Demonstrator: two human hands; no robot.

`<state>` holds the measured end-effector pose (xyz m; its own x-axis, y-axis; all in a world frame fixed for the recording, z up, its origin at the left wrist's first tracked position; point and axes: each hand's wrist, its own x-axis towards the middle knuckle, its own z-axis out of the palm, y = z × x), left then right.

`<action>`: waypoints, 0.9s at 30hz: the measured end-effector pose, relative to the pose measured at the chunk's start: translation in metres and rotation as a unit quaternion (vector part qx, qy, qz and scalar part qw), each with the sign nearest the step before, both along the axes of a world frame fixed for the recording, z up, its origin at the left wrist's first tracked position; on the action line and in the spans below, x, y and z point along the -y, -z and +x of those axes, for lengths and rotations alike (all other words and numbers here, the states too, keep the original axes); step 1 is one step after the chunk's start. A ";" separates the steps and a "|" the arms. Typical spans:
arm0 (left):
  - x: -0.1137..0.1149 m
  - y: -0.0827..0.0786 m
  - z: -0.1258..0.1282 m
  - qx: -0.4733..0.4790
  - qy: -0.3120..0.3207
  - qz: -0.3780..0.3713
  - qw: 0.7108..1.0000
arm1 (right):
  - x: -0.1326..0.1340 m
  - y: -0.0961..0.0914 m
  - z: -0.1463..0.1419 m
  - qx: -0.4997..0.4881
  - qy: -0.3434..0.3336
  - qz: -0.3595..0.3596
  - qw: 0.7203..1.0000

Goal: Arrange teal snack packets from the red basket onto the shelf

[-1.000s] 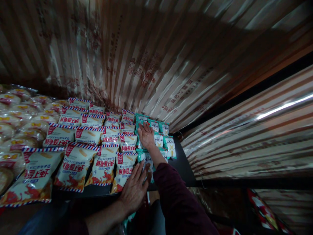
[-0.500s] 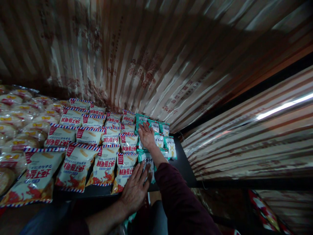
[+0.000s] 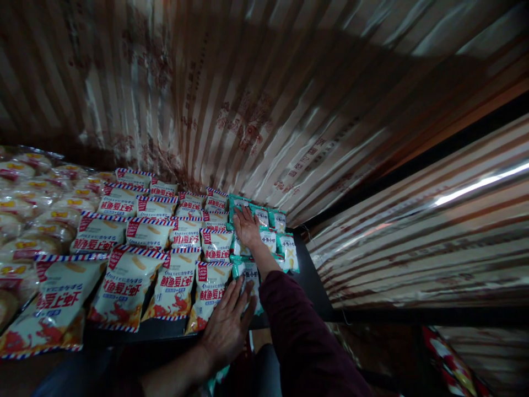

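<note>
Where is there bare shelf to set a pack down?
Mainly the strip of black shelf right of the green packs, between them, the pleated sheeting and the right sleeve. A thin sliver shows in front of the striped bags. Leftward is crowded with those bags and round wrapped snacks; left hand and right hand partly cover green packs.

This looks like a shop: packaged snacks sit sorted by kind in close rows on a black shelf point(image 3: 311, 270), red-lettered white bags point(image 3: 128, 289) beside green-edged packets point(image 3: 288, 255) and round, clear-wrapped goods point(image 3: 61, 216) (several layers deep). Shiny printed sheeting point(image 3: 248, 99) rises behind them, and a red package point(image 3: 448, 358) shows lower down.
</note>
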<state>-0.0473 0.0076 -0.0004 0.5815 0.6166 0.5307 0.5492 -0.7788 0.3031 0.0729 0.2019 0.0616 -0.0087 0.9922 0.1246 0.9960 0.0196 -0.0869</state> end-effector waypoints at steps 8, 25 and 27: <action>-0.002 -0.008 -0.004 -0.020 -0.012 0.037 0.999 | 0.037 -0.020 0.018 -0.078 -0.027 0.156 0.984; 0.028 -0.017 -0.010 0.073 0.044 0.071 0.994 | 0.222 0.051 0.082 -0.182 0.141 0.190 0.955; 0.039 -0.017 -0.007 0.073 0.055 0.046 0.995 | 0.222 0.052 0.079 -0.199 0.132 0.180 0.954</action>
